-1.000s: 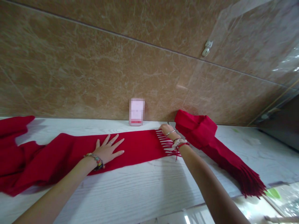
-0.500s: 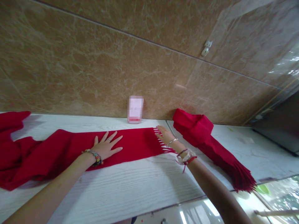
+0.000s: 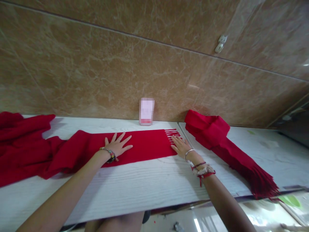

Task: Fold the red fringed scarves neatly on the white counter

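Observation:
A red scarf [image 3: 147, 144] lies across the white table, flat at its right end and bunched in folds toward the left. My left hand [image 3: 118, 147] rests on the flat part with its fingers spread. Over the fringe at the scarf's right end, my right hand [image 3: 180, 145] lies palm down with its fingers stretched out, hiding part of the tassels. Neither hand grips anything. To the right of that hand, a second red scarf [image 3: 209, 132] lies loosely folded, its fringed end reaching the table's front edge.
The white table [image 3: 135, 187] runs along a brown marbled tile wall [image 3: 103, 74]. A small pale pink box-like object [image 3: 146, 111], pixelated, stands against the wall. A white hook [image 3: 220, 44] is fixed higher up. Something green [image 3: 291, 201] sits below at right.
My right hand has let go of the fringe's far corner, flattened, and slid toward the near side over the tassels. My left hand stays spread on the scarf. The view has shifted slightly.

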Tool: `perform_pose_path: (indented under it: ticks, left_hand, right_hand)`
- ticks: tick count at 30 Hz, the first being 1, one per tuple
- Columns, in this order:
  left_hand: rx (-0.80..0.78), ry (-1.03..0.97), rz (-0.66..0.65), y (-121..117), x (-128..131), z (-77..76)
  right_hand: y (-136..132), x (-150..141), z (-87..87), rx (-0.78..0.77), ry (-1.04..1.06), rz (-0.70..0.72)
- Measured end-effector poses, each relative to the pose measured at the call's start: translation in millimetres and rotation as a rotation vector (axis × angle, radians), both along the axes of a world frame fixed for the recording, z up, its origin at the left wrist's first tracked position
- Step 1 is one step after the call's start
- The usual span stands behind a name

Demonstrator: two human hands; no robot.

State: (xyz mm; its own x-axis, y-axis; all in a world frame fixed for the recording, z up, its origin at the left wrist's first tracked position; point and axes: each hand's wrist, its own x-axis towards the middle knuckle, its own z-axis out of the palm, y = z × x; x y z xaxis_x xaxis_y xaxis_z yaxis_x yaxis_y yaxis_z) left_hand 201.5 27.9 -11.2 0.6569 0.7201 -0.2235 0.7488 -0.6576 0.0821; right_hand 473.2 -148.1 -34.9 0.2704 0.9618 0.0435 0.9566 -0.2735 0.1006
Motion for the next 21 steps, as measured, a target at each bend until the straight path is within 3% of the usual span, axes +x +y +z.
perform_pose_path:
  ticks: [3, 5, 9, 13, 17, 21]
  left_hand:
    - [-0.003, 0.031, 0.101, -0.6, -2.1, 5.3]
    - [-0.020, 0.037, 0.099, 3.8, -2.6, 10.8]
    - [0.033, 0.049, 0.054, 34.5, -1.2, 23.8]
    - [-0.049, -0.041, -0.083, 71.4, 6.9, 32.9]
    - [-0.125, -0.078, -0.075, 86.8, 19.7, 27.5]
    - [-0.182, -0.122, -0.076, 91.5, 32.6, 16.2]
  right_hand:
    - [0.8, -1.5, 3.2, 0.072, -0.023, -0.009]
    - [4.7, -8.8, 9.0, 0.158, -0.034, 0.054]
    - [20.0, -53.0, 24.5, 0.288, -0.010, 0.394]
    - [39.8, -122.7, 35.1, 0.200, 0.045, 0.692]
    - [55.2, -164.5, 38.6, 0.025, 0.008, 0.695]
    - [60.9, -171.8, 33.6, -0.032, -0.028, 0.604]
